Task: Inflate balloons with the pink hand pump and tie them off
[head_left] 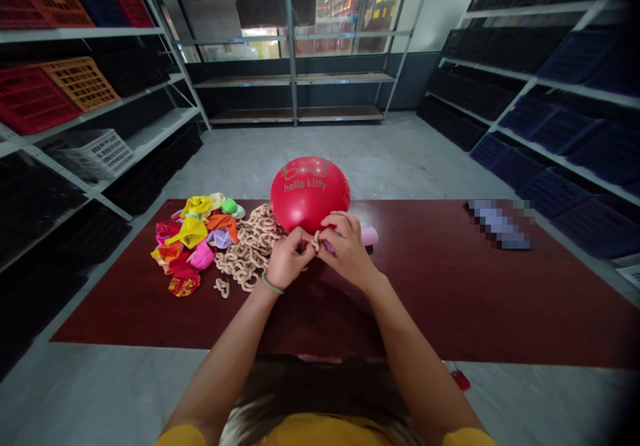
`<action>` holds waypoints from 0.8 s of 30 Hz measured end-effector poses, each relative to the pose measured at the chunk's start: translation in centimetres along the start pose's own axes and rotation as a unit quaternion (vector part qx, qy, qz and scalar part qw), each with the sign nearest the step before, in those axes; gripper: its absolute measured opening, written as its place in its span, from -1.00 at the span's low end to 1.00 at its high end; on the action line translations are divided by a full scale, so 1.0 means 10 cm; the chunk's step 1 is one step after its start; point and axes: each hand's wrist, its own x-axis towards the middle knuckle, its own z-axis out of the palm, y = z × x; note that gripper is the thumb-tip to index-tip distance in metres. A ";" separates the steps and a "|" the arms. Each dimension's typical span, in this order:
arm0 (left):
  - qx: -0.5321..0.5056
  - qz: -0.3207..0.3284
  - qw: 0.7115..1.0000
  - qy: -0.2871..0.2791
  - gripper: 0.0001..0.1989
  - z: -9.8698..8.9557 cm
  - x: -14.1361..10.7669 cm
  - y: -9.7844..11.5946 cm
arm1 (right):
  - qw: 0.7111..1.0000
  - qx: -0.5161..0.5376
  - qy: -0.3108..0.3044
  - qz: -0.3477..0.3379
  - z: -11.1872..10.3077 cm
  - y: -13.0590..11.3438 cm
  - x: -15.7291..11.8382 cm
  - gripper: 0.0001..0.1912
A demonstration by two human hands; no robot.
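Pinched between the thumb and forefinger of my left hand point(287, 259) and those of my right hand point(350, 249) is a small beige loop point(317, 241), its longer axis roughly upright across the gap. The red Hello Kitty balloon point(307, 199) lies directly beyond my fingertips, towards the far edge of the desk point(425, 299), with its underside at my grip; my right fingers come up against its lower right side, while my left sits just below it. My fingers hide the neck, so I cannot tell whether they grip that too. The balloon is inflated, rounded, taut and glossy, with dull gold print. Just beyond my right hand is a pink cylinder point(370, 235). To my left lie a heap of beige loops point(245, 253) and, nearer the desk's left end, limp multicoloured balloons point(193, 233).
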 end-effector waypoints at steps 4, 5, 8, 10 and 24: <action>0.032 0.003 0.999 0.037 -0.94 0.04 -0.02 0.03 | 1.000 0.000 -0.001 0.016 0.00 -0.03 0.01 -0.89; 0.038 0.002 0.998 0.043 -0.94 0.04 -0.02 0.03 | 1.000 -0.002 0.001 0.018 0.01 -0.04 0.01 -0.89; 0.035 0.001 0.998 0.042 -0.94 0.05 -0.03 0.02 | 1.000 -0.014 0.011 0.015 0.01 -0.08 0.02 -0.89; 0.023 -0.005 0.999 0.042 -0.93 0.04 -0.03 0.00 | 0.999 -0.025 0.020 0.007 0.01 -0.10 0.01 -0.90; -0.092 -0.010 0.991 0.097 -0.86 0.10 -0.07 -0.14 | 0.995 -0.038 0.077 0.057 -0.02 -0.14 -0.01 -0.88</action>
